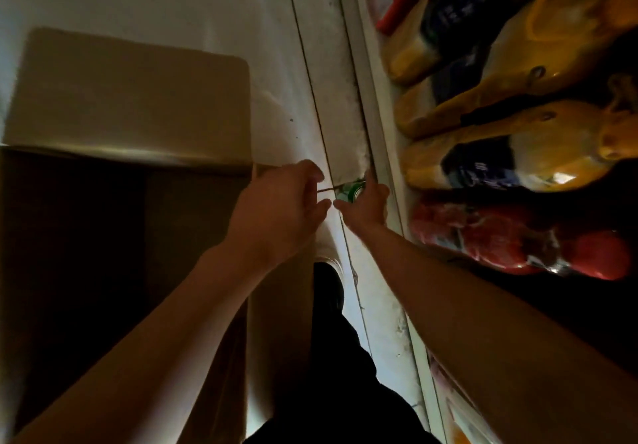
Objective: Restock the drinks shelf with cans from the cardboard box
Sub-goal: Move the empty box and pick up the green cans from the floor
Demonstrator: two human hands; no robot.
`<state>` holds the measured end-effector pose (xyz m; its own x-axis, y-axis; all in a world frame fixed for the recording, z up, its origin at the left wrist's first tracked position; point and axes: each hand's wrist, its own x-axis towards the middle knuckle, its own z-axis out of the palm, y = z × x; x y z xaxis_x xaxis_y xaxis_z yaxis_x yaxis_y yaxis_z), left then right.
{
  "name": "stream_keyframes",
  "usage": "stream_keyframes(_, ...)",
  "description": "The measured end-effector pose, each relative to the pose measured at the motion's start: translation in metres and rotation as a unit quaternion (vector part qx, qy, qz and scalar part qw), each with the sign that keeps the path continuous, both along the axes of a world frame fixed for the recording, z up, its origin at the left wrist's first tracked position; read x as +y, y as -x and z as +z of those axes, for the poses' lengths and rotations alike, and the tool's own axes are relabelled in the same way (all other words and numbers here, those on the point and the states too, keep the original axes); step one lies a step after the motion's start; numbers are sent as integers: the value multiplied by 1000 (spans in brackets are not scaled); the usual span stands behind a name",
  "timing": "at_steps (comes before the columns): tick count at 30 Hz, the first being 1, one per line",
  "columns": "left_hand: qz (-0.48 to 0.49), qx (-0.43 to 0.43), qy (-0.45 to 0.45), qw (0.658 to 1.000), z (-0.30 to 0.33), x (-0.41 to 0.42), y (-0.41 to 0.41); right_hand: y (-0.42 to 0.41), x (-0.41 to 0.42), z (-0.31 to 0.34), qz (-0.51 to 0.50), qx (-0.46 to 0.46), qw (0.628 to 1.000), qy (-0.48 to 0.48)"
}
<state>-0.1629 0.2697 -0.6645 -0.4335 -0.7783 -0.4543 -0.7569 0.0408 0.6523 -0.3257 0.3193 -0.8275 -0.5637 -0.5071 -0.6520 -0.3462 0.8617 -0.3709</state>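
Note:
A green can (351, 191) is gripped in my right hand (366, 206), low beside the white edge of the shelf (379, 140). My left hand (279, 209) hovers just left of the can with its fingers curled, and its fingertips are close to the can; whether they touch it is unclear. The open cardboard box (131, 98) stands on the floor at the left. Its inside is dark, so its contents are hidden.
On the right, the shelf holds large orange drink bottles (500, 147) and red bottles (518, 240) in plastic wrap. A pale tiled floor (276, 64) runs between box and shelf. My dark trouser leg (331, 357) and a shoe are below.

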Motion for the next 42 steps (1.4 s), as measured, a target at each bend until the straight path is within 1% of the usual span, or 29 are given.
stream_keyframes(2, -7, -39, 35, 999, -3, -2, 7, 1, 1, -15, -19, 33, 999, 17)
stream_keyframes(5, -19, -66, 102, 992, -10, 1, 13, 4, 6, -27, 6, 84, 995, 46)
stream_keyframes(8, -46, -98, 133, 985, -14, 6, 12, 9, 17, -24, 3, 78, 994, 76)
stream_keyframes(11, -46, -86, 131, 987, -13, 9, 8, 10, 25, -1, -2, 33, 992, 118)
stream_keyframes(13, -35, -61, 98, 993, -4, 12, 3, 6, 32, 26, 1, 8, 989, 151)
stream_keyframes(14, -28, -35, 69, 997, 2, 14, 0, 3, 34, 44, -5, -3, 985, 172)
stream_keyframes(16, 0, 40, -12, 999, 26, 20, -6, -5, 40, 91, -11, -15, 979, 201)
stream_keyframes(17, 20, 70, -39, 997, 46, 23, -9, -11, 44, 121, -11, -21, 977, 211)
stream_keyframes(19, 37, 84, -65, 994, 75, 25, -15, -20, 49, 176, -12, -46, 970, 239)
stream_keyframes(20, 27, 76, -67, 995, 95, 24, -18, -24, 52, 210, -8, -63, 965, 253)
stream_keyframes(21, 14, 76, -69, 995, 125, 23, -22, -30, 56, 258, -5, -82, 962, 261)
stream_keyframes(22, 8, 75, -85, 994, 140, 23, -24, -33, 62, 289, 4, -94, 958, 272)
stream_keyframes(24, -29, 85, -109, 990, 204, 16, -28, -41, 69, 378, 30, -118, 947, 296)
stream_keyframes(27, -121, 142, -139, 972, 295, 19, -23, -47, 84, 497, 77, -141, 941, 296)
stream_keyframes(28, -150, 153, -140, 967, 332, 25, -21, -47, 91, 539, 93, -136, 941, 296)
stream_keyframes(29, -169, 160, -142, 962, 357, 27, -17, -44, 93, 563, 119, -132, 940, 292)
stream_keyframes(30, -187, 157, -137, 960, 398, 36, -14, -41, 102, 604, 142, -116, 939, 291)
stream_keyframes(31, -191, 163, -133, 959, 422, 44, -12, -38, 107, 630, 170, -103, 936, 291)
stream_keyframes(33, -193, 192, -114, 956, 490, 70, -8, -34, 132, 699, 187, -74, 931, 304)
stream_keyframes(35, -177, 229, -85, 954, 543, 100, -2, -32, 164, 759, 163, -45, 926, 339)
stream_keyframes(37, -122, 249, -63, 959, 579, 128, 4, -38, 195, 799, 68, -69, 916, 389)
stream_keyframes(38, -110, 264, -47, 957, 615, 148, 15, -37, 224, 837, 5, -80, 900, 428)
stream_keyframes(39, -76, 275, -60, 956, 614, 156, 16, -43, 230, 836, -36, -112, 889, 443)
stream_keyframes(40, -70, 281, -45, 956, 633, 167, 22, -47, 242, 854, -69, -111, 879, 459)
stream_keyframes(42, -88, 283, 4, 955, 674, 200, 37, -50, 272, 886, -112, -62, 859, 495)
